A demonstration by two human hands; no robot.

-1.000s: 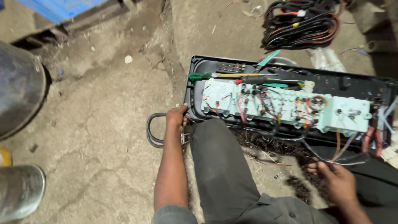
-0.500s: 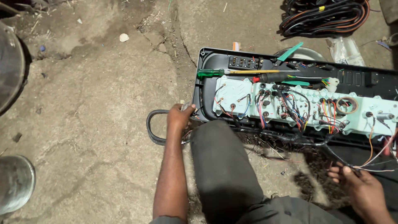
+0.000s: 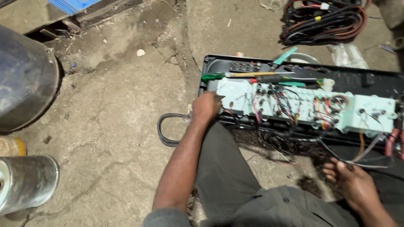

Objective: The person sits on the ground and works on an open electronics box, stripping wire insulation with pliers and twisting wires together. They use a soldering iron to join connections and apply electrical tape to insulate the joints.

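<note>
Your left hand (image 3: 205,108) is clenched on the left end of the pale green circuit board (image 3: 303,105), which lies in the black housing (image 3: 357,77) on the concrete floor (image 3: 118,126). Your right hand (image 3: 352,181) pinches what looks like thin wires (image 3: 362,153) trailing from the board's right end. A green-handled screwdriver (image 3: 235,75) rests along the housing's far edge.
</note>
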